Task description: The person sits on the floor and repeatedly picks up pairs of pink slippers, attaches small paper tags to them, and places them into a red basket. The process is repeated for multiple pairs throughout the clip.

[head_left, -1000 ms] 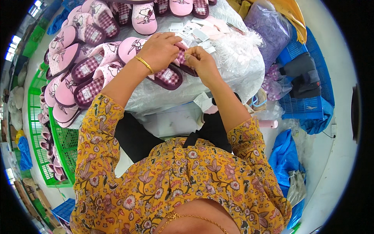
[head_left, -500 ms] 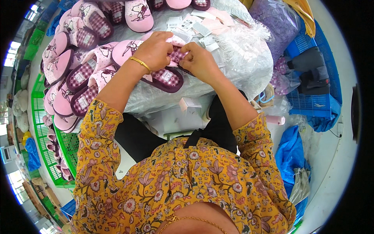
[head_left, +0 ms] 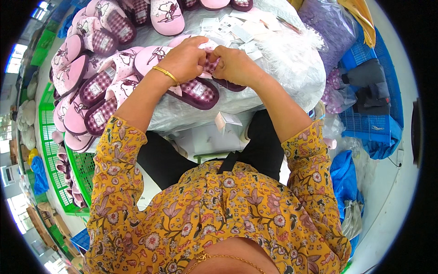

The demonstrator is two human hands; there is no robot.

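Note:
Both my hands are closed on a pink slipper (head_left: 211, 65) with a dark plaid insole, just above the wrapped table. My left hand (head_left: 185, 59) grips its pink upper from the left. Fingers bent, my right hand (head_left: 235, 67) pinches the slipper's opening from the other side. Whatever small item lies between the fingertips is hidden. Below my left wrist rests another slipper (head_left: 200, 93), its plaid insole and pale label facing up. A dark sole edge shows under my right hand. More pink slippers (head_left: 100, 116) with a cartoon print lie piled to the left.
White and pale pink paper tags (head_left: 228, 27) are scattered beyond my hands, beside a bundle of white threads (head_left: 292, 52). Plastic sheeting (head_left: 273, 91) covers the table. A green crate (head_left: 82, 171) stands at left, a blue crate (head_left: 392, 96) at right. A small white-and-pink card (head_left: 227, 119) shows below the table edge.
The view has shifted slightly, so the scene sits a little further right. My right hand has tilted a little, and more of the dark sole shows beneath it. Both hands keep their hold.

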